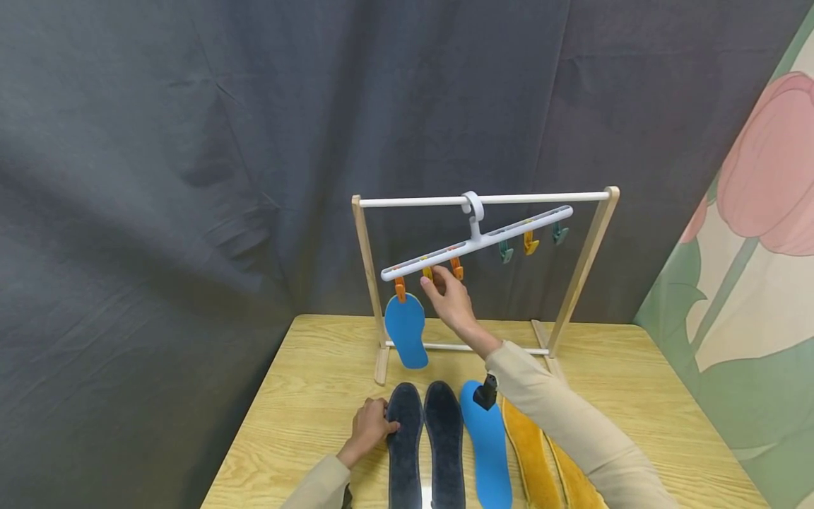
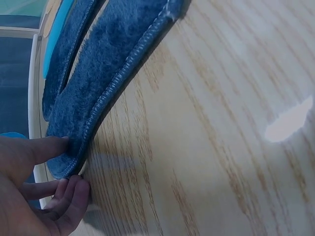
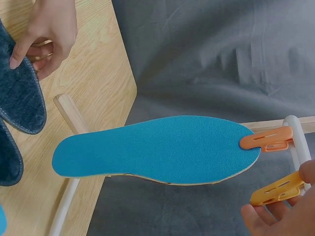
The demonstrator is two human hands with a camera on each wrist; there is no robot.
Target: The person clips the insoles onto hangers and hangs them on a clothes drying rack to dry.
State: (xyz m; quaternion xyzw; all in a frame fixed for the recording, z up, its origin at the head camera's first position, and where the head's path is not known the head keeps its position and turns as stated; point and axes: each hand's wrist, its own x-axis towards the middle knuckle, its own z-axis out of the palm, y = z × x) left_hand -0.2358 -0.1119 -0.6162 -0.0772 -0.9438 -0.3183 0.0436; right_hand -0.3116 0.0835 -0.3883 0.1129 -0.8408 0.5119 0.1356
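My left hand pinches the edge of the leftmost dark fuzzy insole near its far end; in the left wrist view the thumb lies on top and the fingers curl at the rim. Up at the white clip hanger, my right hand holds a yellow clip between thumb and fingers, and this clip carries nothing. Beside it an orange clip grips a blue insole, which hangs down at the hanger's left end. The hanger tilts, left end low.
A second dark insole, a blue insole and two yellow insoles lie in a row on the wooden table. The hanger hooks over a rack's white bar. Several more clips, including a green clip, hang along it.
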